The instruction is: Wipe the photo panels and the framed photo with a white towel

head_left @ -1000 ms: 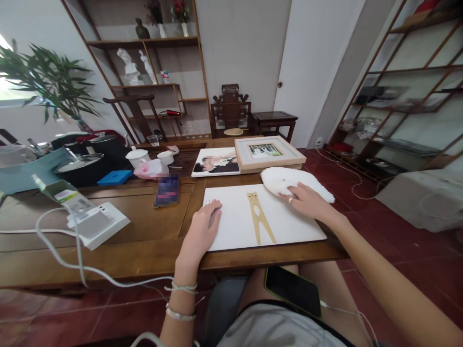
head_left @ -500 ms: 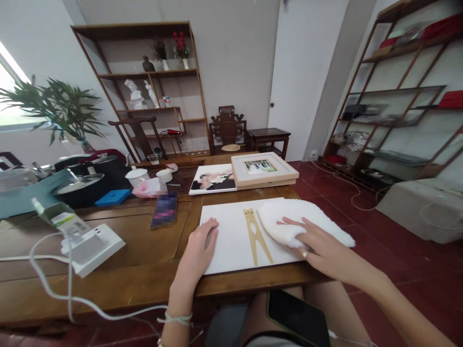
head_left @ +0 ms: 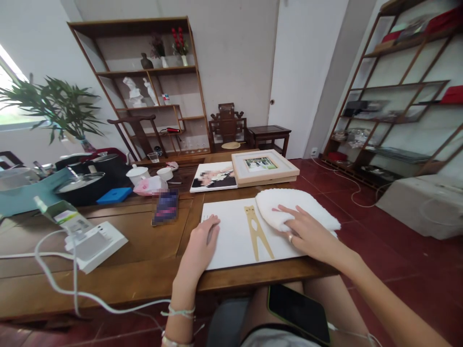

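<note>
A white flat board (head_left: 235, 236) lies on the wooden table (head_left: 144, 270) in front of me. My left hand (head_left: 200, 246) rests flat on its left edge, fingers together and stretched out. My right hand (head_left: 306, 231) lies on a fluffy white cloth (head_left: 289, 207) at the board's right side, fingers spread over it. A thin tan wooden piece (head_left: 257, 231) with two splayed legs lies on the board between my hands.
Behind the board are a framed picture (head_left: 264, 166) and a photo print (head_left: 214, 176). To the left lie a phone (head_left: 165, 207), a white box (head_left: 90, 243) with cables, pots and cups. A dark phone (head_left: 298, 313) rests on my lap. Shelves line the walls.
My right hand slid with the white cloth from the board's far right corner toward me, then slightly left. The view tilted up. My left hand stayed on the board's edge.
</note>
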Demonstrator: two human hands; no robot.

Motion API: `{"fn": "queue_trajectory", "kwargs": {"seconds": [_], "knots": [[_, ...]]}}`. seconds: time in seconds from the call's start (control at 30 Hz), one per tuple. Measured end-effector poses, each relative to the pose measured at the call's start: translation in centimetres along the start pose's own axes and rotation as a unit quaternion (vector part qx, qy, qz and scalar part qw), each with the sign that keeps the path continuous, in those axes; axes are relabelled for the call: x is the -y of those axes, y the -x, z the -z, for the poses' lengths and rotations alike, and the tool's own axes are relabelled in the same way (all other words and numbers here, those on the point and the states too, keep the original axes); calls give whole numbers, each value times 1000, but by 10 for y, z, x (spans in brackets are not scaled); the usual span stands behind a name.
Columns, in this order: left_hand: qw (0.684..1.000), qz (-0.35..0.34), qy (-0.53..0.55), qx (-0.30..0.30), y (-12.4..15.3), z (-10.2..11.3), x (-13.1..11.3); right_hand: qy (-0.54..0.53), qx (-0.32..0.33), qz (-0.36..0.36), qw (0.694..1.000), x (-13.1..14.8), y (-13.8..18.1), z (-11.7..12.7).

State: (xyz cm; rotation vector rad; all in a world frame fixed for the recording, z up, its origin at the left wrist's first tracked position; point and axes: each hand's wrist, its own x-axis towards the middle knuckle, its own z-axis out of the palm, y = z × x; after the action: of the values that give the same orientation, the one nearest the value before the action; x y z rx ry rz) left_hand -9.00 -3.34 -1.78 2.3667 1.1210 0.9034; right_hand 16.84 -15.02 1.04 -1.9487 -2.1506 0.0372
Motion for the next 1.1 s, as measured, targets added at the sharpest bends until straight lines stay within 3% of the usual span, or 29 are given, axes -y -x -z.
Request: {"fn": "queue_trajectory", "kwargs": {"seconds": [0.13,0.23,0.53,0.63,0.8,0.97,1.1], "knots": [[1000,-1,1,0,1,0,0,-25,21,26,999,8,32,7],[1000,-1,0,0,1,0,0,-33,29,26,999,7,38,9],[1000,2,-8,3,-1,1,-1,-29,-4,-14,999,-12,-25,1],[1000,4,-13,6,-2,2,-2,-18,-18,-22,999,-12,-32,-4],[1000,4,-14,5,-2,2,-2,-23,-6,-11,1000,4,-2,-1],[1000,0,-13,1,-1,2,-3,-67,52,9,996,23,37,18],[1000,-4,-16,-5,-1,2,-3,-85,71,10,994,23,32,23]]}}
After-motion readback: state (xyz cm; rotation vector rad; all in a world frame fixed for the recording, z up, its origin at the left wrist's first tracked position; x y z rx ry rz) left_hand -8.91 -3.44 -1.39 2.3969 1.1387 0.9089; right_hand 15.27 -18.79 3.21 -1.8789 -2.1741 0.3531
